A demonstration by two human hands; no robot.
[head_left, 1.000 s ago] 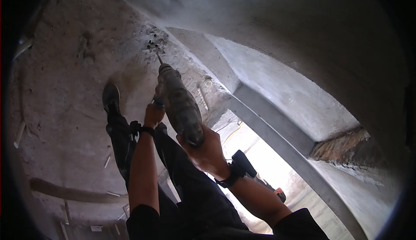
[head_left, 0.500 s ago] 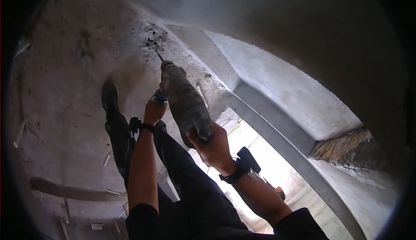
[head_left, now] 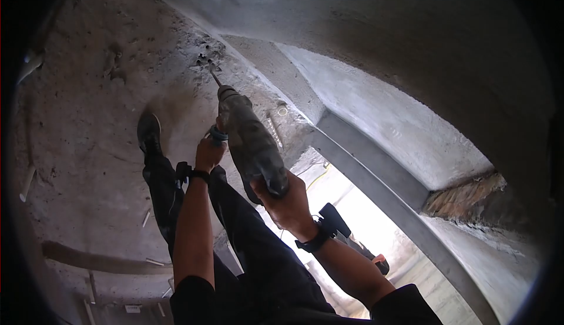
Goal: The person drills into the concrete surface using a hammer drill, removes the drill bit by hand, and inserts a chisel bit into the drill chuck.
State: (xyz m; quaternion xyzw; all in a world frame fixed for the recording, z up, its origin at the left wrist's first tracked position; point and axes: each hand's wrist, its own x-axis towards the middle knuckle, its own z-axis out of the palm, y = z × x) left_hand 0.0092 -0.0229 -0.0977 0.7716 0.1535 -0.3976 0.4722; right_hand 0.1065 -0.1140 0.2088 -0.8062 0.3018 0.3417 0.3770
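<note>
A dusty rotary hammer drill (head_left: 249, 134) points away from me, its thin bit (head_left: 215, 77) reaching the cluster of holes (head_left: 205, 58) in the rough concrete. Whether the tip sits inside a hole is hard to make out. My right hand (head_left: 289, 206) is wrapped round the drill's rear handle. My left hand (head_left: 210, 152) is closed round the side handle (head_left: 217, 133), left of the drill body. Both wrists carry black straps with small devices.
My shoe (head_left: 149, 132) stands on the concrete left of the drill. A wall with a grey ledge (head_left: 376, 166) runs along the right, beside a bright opening (head_left: 346, 207). Several pale sticks (head_left: 27, 183) lie to the left. An orange-and-black object (head_left: 380, 263) shows beyond my right forearm.
The drill and both hands keep nearly the same place. The view has shifted very slightly, and the bit still points at the holes.
</note>
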